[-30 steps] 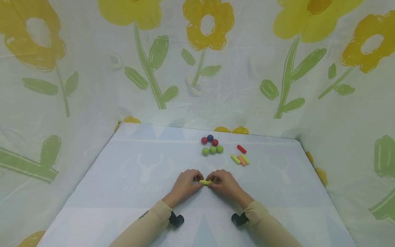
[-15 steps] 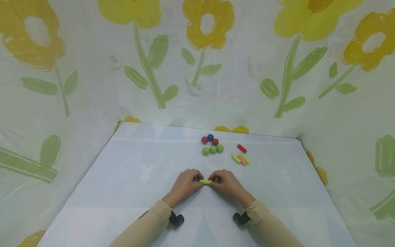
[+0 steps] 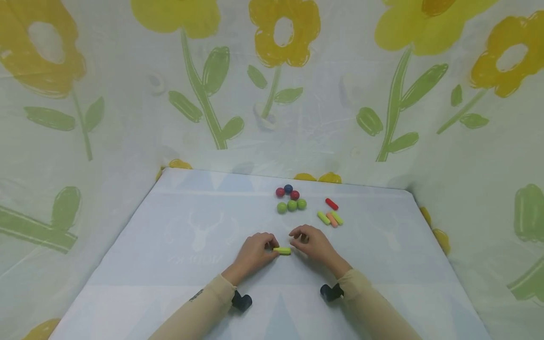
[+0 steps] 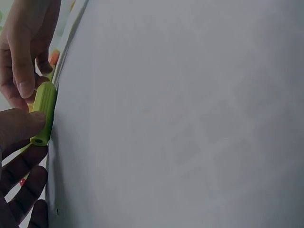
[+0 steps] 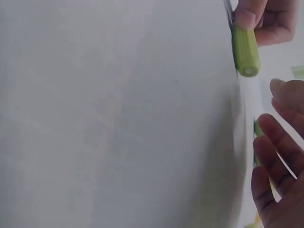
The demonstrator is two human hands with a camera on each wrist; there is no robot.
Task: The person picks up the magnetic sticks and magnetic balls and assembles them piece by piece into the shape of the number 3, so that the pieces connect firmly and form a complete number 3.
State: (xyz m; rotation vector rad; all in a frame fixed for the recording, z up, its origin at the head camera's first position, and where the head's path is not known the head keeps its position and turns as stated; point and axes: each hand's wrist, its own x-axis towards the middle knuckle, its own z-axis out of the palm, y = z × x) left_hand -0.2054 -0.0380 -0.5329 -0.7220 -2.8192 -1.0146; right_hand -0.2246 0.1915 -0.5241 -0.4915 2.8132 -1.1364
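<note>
My left hand pinches the left end of a short yellow-green ribbed stick lying crosswise on the table. The left wrist view shows the thumb on its ribbed side, with a small dark hole in the near end. Just right of the stick, my right hand hovers with loosely bent fingers and holds nothing. A gap shows between its fingers and the free end of the stick in the right wrist view.
Beyond the hands, several balls lie in two groups: green ones in a row, with red ones and a blue one behind. To their right are two yellow-green sticks, an orange stick and a red stick.
My right hand has let go of the stick's right end and moved a little up and to the right. The left hand keeps its pinch, and the stick stays about where it was.
</note>
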